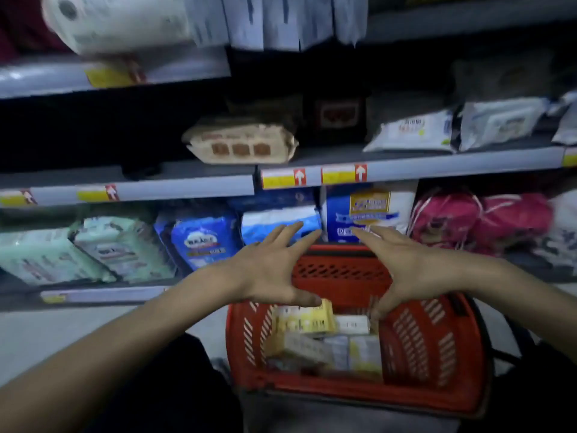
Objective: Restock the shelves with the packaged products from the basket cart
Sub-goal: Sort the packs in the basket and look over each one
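Note:
A red basket cart (pixel 437 345) stands on the floor in front of the shelves. Inside it lie several yellow and white packaged products (pixel 307 320). My left hand (pixel 271 267) hovers over the basket's far left rim with fingers spread and straight, holding nothing. My right hand (pixel 402 267) mirrors it over the far right rim, fingers also spread and empty. Both hands sit above the packages without touching them.
The lowest shelf (pixel 103 293) holds green, blue and pink packs. The middle shelf (pixel 437 165) carries a beige pack (pixel 240 142) and white wipe packs (pixel 412 132). A paper roll (pixel 115 20) sits on the top shelf.

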Motion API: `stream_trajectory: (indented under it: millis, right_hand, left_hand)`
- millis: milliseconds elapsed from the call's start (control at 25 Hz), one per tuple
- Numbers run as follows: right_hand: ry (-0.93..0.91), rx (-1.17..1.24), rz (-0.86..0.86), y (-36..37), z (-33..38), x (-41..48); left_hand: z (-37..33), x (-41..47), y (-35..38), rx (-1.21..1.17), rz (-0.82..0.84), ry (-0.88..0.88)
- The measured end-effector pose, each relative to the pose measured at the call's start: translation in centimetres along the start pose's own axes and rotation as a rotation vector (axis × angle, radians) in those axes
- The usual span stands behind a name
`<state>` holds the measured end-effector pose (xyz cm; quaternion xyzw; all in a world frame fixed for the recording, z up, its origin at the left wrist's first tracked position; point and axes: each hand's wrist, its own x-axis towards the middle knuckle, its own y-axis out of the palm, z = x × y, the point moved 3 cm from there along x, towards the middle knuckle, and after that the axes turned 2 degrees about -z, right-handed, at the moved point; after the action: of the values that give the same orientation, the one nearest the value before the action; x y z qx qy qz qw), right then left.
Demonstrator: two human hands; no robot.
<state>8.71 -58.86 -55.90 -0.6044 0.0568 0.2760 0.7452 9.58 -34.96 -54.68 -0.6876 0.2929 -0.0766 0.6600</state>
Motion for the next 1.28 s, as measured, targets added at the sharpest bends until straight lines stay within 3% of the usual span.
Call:
stream_trajectory:
  millis: [280,400,480,640,760,880,960,1080,1160,1200,1280]
  right_hand:
    - [0.100,-0.064,0.386,16.0,-3.2,9.6]
    - [-0.017,-0.292,0.420,21.6,-3.8,11.5]
    - [-0.124,-0.305,0.402,23.9,-3.7,12.3]
    - [-0.386,-0.355,0.400,28.4,-2.7,14.0]
    - [-0.465,-0.469,0.495,31.8,-1.9,15.6]
    - [-0.670,-0.518,0.259,35.3,-1.8,17.8]
    - [-0.446,-0.481,0.368,36.7,-1.8,19.2]
    - [-0.434,-0.507,0.438,36.5,-1.2,20.4]
    - [-0.827,-0.803,0.300,36.9,-0.7,20.5]
    - [-0.730,-0.832,0.482,37.2,-1.6,20.3]
    - [-0.541,-0.682,0.411,37.0,-2.9,20.5]
  left_hand:
    - [0.9,5.1,12.9,0.003,0.289,0.062]
    - [1.2,6.2,17.3,0.063,0.415,0.103]
    - [2.1,6.4,19.6,0.120,0.491,0.155]
    - [3.8,6.5,22.2,0.446,0.466,0.302]
    - [4.2,7.3,22.6,0.579,0.429,0.276]
    - [4.0,8.0,23.8,0.553,0.437,0.208]
    - [4.0,8.6,24.4,0.527,0.434,0.179]
    - [4.4,9.4,24.6,0.464,0.450,0.140]
    - [4.6,9.6,24.5,0.466,0.457,0.090]
    - [4.6,9.6,24.4,0.463,0.457,0.057]
    - [4.5,9.7,23.8,0.429,0.446,-0.008]
